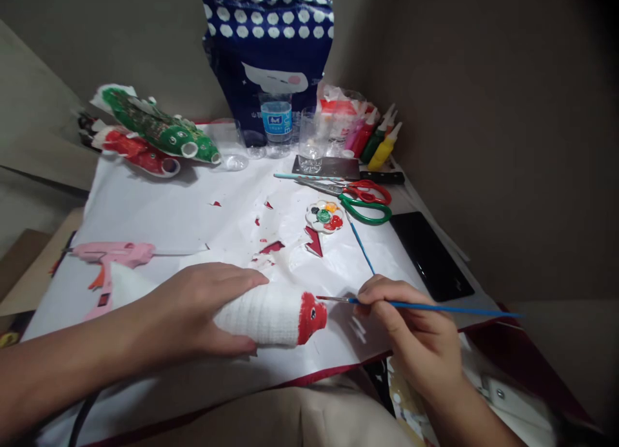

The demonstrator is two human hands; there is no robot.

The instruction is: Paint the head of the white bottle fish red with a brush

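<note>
My left hand (213,308) is wrapped round a white, cloth-covered fish figure (271,318), which lies on the table with its head to the right. Its head end is painted red and has a dark eye. Between the fingertips of my right hand (411,331) is a blue-handled paintbrush (420,306), its reddened bristles at the upper edge of the red head. A flower-shaped paint palette (314,222) with green, red, orange and black paint sits beyond the fish. Beside it lies a second blue paintbrush (362,246).
A pink glue gun (120,253) lies at left. Finished-looking green (149,124) and red fish (138,151) are behind it. Scissors (365,208), a knife (382,177), clear cups (312,140), paint bottles (385,147) and a blue bag (271,53) stand or lie farther back; a black phone (432,257) is at right.
</note>
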